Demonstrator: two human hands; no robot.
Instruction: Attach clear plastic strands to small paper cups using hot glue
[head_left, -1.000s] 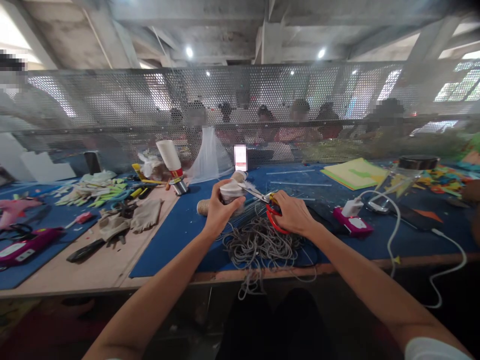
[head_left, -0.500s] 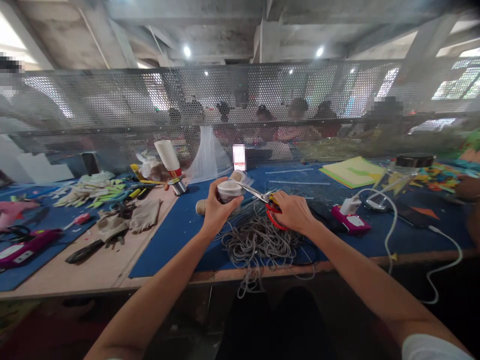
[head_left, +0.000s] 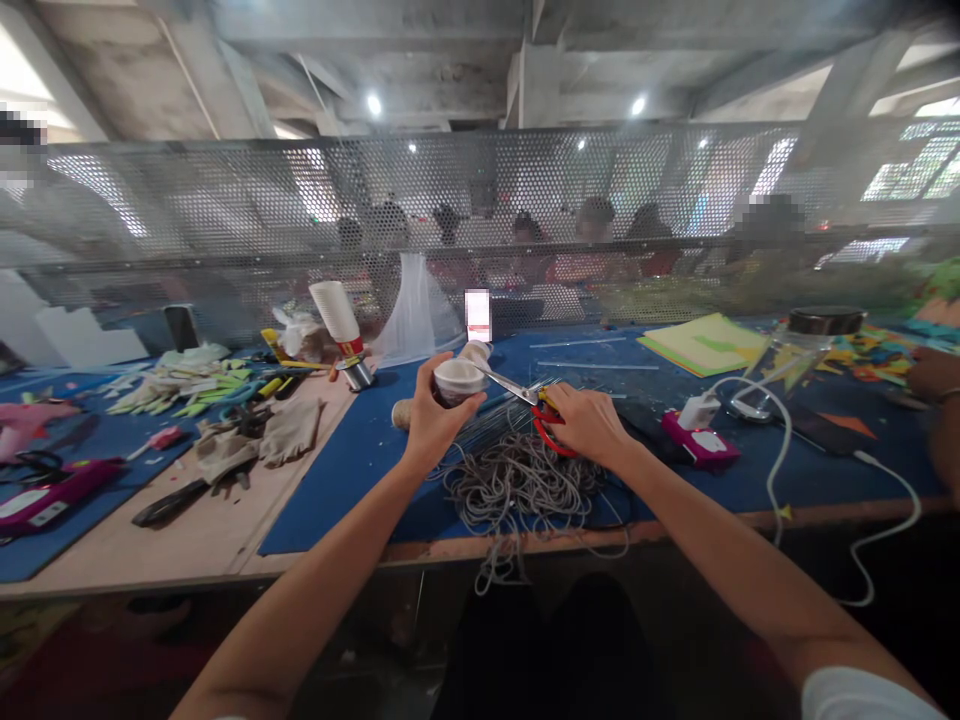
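My left hand (head_left: 435,418) is wrapped round a white paper cup (head_left: 460,378), its mouth tipped up towards me. In my right hand (head_left: 591,420) are scissors (head_left: 541,420) with red handles, fingers closed on the grips. Their metal blades reach left to the cup's rim; whether they bite into it is too small to tell. Below both hands lies a tangled heap of grey cord (head_left: 517,485), with thin dark rods behind it. A spool of twine (head_left: 402,413) rests just left of my left hand.
A stack of paper cups (head_left: 334,310) leans on a tin at the back. Gloves (head_left: 289,432) lie left. To the right are a purple power strip (head_left: 699,440), a white cable (head_left: 784,440), coloured sheets (head_left: 705,343) and a clear jar (head_left: 795,355). A phone (head_left: 478,315) stands behind.
The cup's mouth has turned slightly, showing a little more of its inside. Both hands keep nearly the same place. At the far right, another person's hand has shifted slightly.
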